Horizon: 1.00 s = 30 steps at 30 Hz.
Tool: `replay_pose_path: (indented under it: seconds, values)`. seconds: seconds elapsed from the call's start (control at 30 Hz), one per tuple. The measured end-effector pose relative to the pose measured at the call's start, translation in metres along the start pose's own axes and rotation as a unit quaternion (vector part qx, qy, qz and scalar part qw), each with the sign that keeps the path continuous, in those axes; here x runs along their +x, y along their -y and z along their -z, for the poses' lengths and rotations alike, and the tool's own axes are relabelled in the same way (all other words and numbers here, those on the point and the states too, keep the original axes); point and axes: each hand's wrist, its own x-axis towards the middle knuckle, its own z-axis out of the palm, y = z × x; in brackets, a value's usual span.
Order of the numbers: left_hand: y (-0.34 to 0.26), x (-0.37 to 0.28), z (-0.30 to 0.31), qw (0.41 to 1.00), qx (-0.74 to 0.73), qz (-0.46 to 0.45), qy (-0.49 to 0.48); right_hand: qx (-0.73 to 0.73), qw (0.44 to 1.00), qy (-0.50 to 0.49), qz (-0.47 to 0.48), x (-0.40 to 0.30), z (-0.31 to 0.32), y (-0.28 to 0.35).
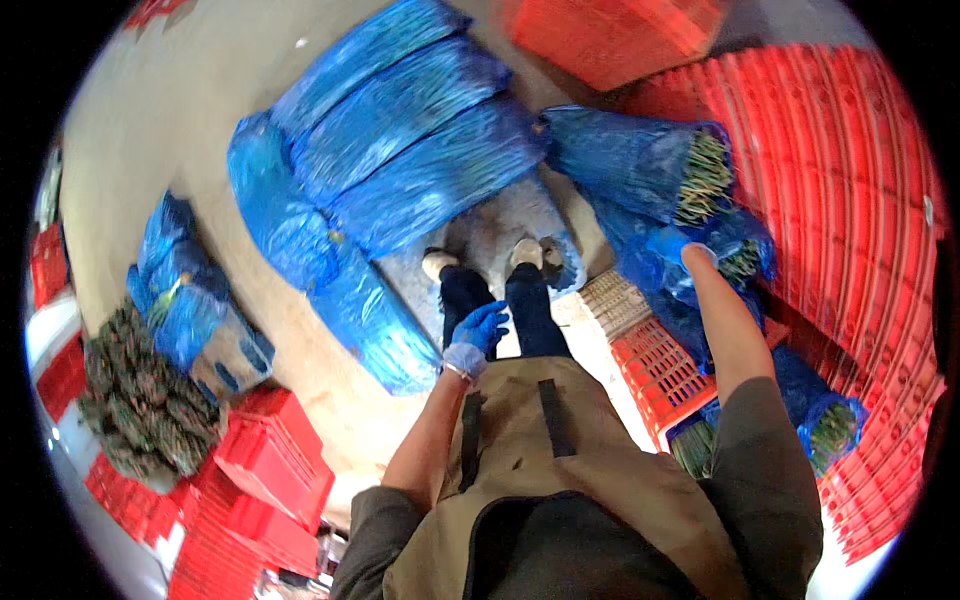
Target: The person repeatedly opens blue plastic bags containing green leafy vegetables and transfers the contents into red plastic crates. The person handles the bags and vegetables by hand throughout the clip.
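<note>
My left hand (480,330), in a blue glove with a pale cuff, hangs in front of my thighs with its fingers partly bent; nothing shows in it. My right hand (671,247), gloved in blue, reaches out to the right onto blue plastic bags of long green stalks. Its fingers blend with the blue plastic, so its grip cannot be made out. Just beyond it lies a bag (622,154) whose end shows cut stalk ends (705,178). A smaller bundle of green stalks (739,261) sits beside that hand. Long filled blue bags (442,176) lie side by side ahead of my feet.
Red crates (810,180) are stacked along the right, with a red crate (615,37) at the top. An orange slatted crate (664,367) stands by my right leg. At left are another blue bag (187,300), a dark leafy-looking heap (142,397) and red bins (274,457).
</note>
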Motion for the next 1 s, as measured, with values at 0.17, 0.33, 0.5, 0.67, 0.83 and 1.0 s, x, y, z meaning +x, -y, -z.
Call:
replay_pose_path:
  seconds: [0.17,0.33,0.5,0.67,0.83,1.0]
  values:
    - [-0.038,0.011,0.035,0.997,-0.073,0.012,-0.024,-0.067,0.996,0.036,0.039,0.024,-0.017,0.053]
    - [-0.049,0.027,0.065,0.989,-0.141,0.013,-0.034,-0.114,0.975,0.054,0.184,0.081,-0.028,0.145]
    - [-0.014,0.059,0.132,0.956,-0.276,0.029,-0.091,0.110,0.971,0.041,0.208,0.086,-0.030,0.298]
    - [0.027,0.158,0.213,0.880,-0.451,0.009,-0.149,-0.255,0.905,-0.076,0.331,0.204,-0.023,0.429]
    - [0.100,0.329,0.311,0.835,-0.487,0.046,-0.253,-0.113,0.916,-0.099,0.372,0.305,-0.031,0.570]
    - [0.112,0.446,0.379,0.773,-0.598,-0.065,-0.204,-0.305,0.809,-0.294,0.407,0.388,-0.074,0.630]
